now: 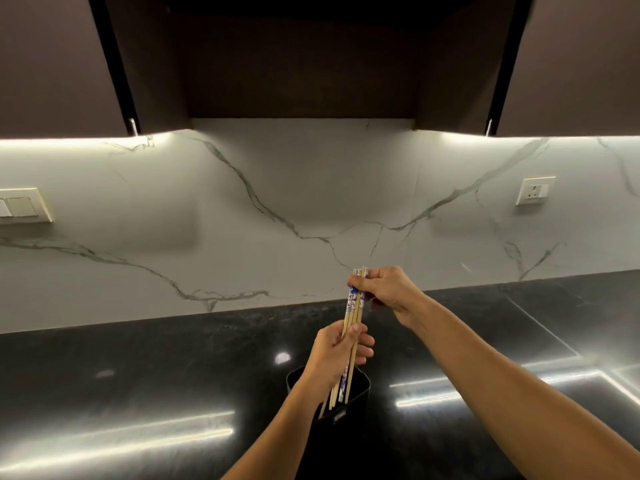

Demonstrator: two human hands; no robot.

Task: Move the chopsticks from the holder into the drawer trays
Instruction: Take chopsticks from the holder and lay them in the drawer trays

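Note:
A bundle of several wooden chopsticks [353,308], some with blue and white patterned tops, stands nearly upright above a black holder [360,389] on the dark counter. My left hand [337,351] grips the bundle around its middle, just above the holder's mouth. My right hand [388,287] pinches the top ends of the sticks. The lower tips of the chopsticks reach down to the holder's opening. No drawer or trays are in view.
The black glossy countertop [138,375] stretches left and right, with bright light reflections. Behind it rises a white marble backsplash [277,202] with a switch plate [20,206] at left and a socket [535,190] at right. Dark wall cabinets [311,57] hang overhead.

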